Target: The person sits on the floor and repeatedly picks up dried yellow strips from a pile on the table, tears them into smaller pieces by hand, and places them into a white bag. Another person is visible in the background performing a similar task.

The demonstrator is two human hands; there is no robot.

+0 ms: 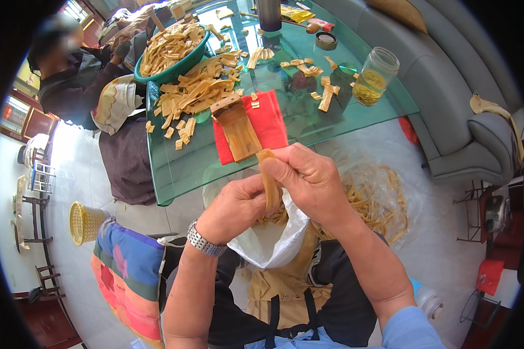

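Note:
A flat tan strip (271, 189), like dried plant material, is held upright between my hands above a white sack. Pinched around its upper end are the thumb and fingers of my right hand (311, 180). Lower down, my left hand (237, 206), with a metal watch on the wrist, grips the strip from the side. Just beyond the strip lies a wooden block tool (239, 132) with a raised end piece, on a red cloth (273, 119) at the table's near edge. The open white sack (273, 247) below has similar strips inside.
A glass table (326, 125) bears a heap of cut tan pieces (198, 93), a green basin (174, 72) filled with more, and a glass jar (375, 78). Clear plastic with long strips (384, 203) lies right. Another person (78, 81) sits far left; a grey sofa (436, 87) stands right.

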